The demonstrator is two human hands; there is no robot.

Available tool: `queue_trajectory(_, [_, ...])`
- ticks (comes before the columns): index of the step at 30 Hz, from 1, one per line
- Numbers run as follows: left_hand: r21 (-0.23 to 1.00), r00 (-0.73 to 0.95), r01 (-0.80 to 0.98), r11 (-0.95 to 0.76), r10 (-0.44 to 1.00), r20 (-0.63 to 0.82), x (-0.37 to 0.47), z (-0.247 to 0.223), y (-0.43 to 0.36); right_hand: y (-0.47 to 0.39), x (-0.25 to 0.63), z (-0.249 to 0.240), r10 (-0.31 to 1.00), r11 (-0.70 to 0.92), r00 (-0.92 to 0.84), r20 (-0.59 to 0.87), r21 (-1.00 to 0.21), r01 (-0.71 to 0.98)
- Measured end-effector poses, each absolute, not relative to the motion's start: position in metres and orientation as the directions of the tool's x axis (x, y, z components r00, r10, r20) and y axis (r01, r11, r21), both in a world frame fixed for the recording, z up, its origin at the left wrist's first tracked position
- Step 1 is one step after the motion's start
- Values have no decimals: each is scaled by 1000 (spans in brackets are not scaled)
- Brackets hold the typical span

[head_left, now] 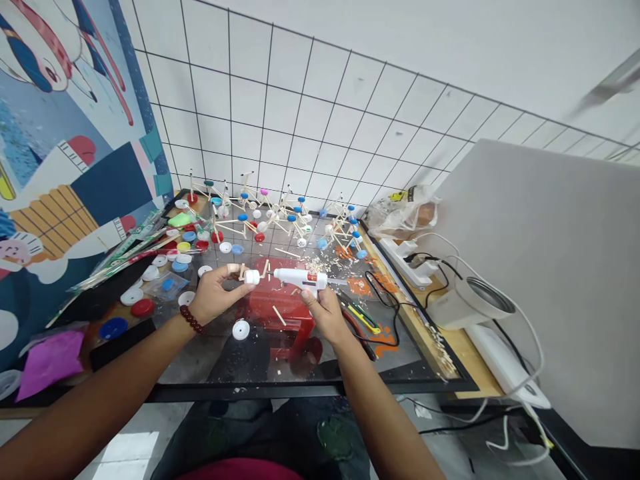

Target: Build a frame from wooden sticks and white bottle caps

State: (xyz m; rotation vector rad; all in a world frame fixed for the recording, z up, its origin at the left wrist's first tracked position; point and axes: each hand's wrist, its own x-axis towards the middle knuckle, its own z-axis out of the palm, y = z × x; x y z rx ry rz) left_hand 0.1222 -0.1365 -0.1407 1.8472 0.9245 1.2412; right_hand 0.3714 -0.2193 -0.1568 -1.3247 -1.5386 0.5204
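My left hand [218,292], with a dark red bead bracelet at the wrist, pinches a white bottle cap [252,277] that has short wooden sticks on it. In my right hand [323,312] is a white glue gun [299,278], its nozzle pointing left at a small stick beside the cap. Whether the nozzle touches the stick I cannot tell. Below the hands, a loose stick [279,315] and a white cap [241,330] lie on the transparent tabletop [200,363].
Several stick-and-cap models [293,217] stand at the back by the grid wall. Coloured caps [143,307] and packaged brushes lie left. A utility knife [367,319], pliers, black cable, wood scraps and a power strip [407,263] are on the right.
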Motion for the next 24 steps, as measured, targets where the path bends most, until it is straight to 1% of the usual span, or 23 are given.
queue_trajectory(4, [907,284,69,-416,879,382,123,-143,-136,-219,371,-156,902,309,120,414,-815,491])
queue_trajectory(9, [971,230,-116,-211,945,233,123,-143,-132,-219,371,-155,898,307,116,424,-794,524])
queue_trajectory(12, [968,177,-222,-114,972,155,123,-142,-128,-219,372,-154,909,299,89,407,-786,541])
queue_trajectory(15, [951,144,-304,-60,984,108,124,-142,-124,-219,371,-154,918,306,53,392,-789,533])
queue_trajectory(20, [934,101,-355,-24,993,64,125,-140,-123,-219,370,-153,918,306,62,392,-798,520])
queue_trajectory(24, [934,118,-358,18,993,26,124,-137,-125,-217,371,-155,908,305,93,410,-795,525])
